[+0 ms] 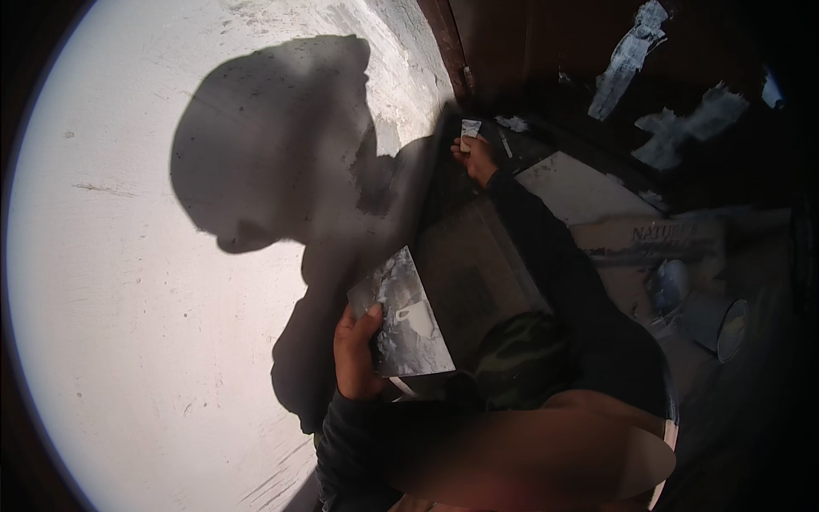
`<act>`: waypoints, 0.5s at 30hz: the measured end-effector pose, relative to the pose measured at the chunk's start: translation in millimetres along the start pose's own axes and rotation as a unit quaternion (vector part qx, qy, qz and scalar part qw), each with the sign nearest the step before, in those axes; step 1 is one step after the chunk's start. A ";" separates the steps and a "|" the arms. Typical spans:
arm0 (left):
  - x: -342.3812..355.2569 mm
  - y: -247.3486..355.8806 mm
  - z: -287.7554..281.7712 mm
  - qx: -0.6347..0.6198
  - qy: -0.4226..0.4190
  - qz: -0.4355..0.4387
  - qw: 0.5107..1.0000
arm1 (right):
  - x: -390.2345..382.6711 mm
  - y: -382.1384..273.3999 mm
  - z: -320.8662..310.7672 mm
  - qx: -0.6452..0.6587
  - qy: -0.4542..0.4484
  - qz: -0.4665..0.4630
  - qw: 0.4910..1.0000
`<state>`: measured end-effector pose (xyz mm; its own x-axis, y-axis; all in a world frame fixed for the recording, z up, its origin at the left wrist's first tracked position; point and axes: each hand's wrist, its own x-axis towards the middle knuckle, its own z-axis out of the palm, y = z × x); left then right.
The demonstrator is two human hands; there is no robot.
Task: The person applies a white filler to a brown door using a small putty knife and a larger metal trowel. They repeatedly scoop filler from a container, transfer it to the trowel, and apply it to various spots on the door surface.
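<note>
My left hand (pixel 352 358) grips a flat, roughly square plate (pixel 401 350) by its left edge, thumb on top. Smears of white putty cover the plate, with a thicker white dab (pixel 416 319) near its middle. Farther off, my right arm reaches out along the wall. The fingers of my right hand (pixel 478 159) are closed on a small pale scraper blade (pixel 470 130) with whitish residue. That hand is low by the corner where the white wall meets a dark brown surface; whether the blade touches anything, I cannot tell.
A sunlit white wall (pixel 128 282) fills the left, crossed by my shadow. The dark brown surface (pixel 529 51) at the back carries white patches (pixel 630 60). On the right lie flattened cardboard (pixel 631 247) and a tipped bucket (pixel 712 328). A pale board (pixel 589 188) lies beyond my right arm.
</note>
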<state>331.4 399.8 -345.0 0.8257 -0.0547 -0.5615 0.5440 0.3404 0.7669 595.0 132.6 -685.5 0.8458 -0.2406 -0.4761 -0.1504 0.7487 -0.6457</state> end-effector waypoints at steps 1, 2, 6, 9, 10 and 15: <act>-0.2 0.7 0.5 0.010 0.012 -0.003 1.000 | 8.0 4.9 1.1 0.026 0.038 0.006 0.999; -0.5 1.1 1.0 0.013 0.014 -0.007 1.000 | 13.9 9.1 1.6 0.044 0.012 -0.006 0.999; 1.0 1.3 1.5 0.005 -0.008 -0.007 1.000 | 28.0 12.6 9.0 0.083 0.013 -0.038 0.996; 1.9 0.3 0.2 0.008 -0.007 0.000 1.000 | 32.1 -2.4 28.8 0.112 0.025 -0.061 0.992; 1.8 0.2 -0.5 0.015 0.010 -0.009 1.000 | 31.2 -8.8 36.9 0.117 0.063 -0.052 0.990; 1.1 -0.1 -1.8 -0.003 -0.010 -0.013 1.000 | 10.6 -23.6 67.2 0.091 -0.003 -0.111 0.990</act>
<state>332.0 401.4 -346.2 0.8136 -0.0819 -0.5756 0.5650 0.3450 0.7495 641.9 153.9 -635.2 0.8504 -0.4093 -0.3306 0.1342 0.7763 -0.6159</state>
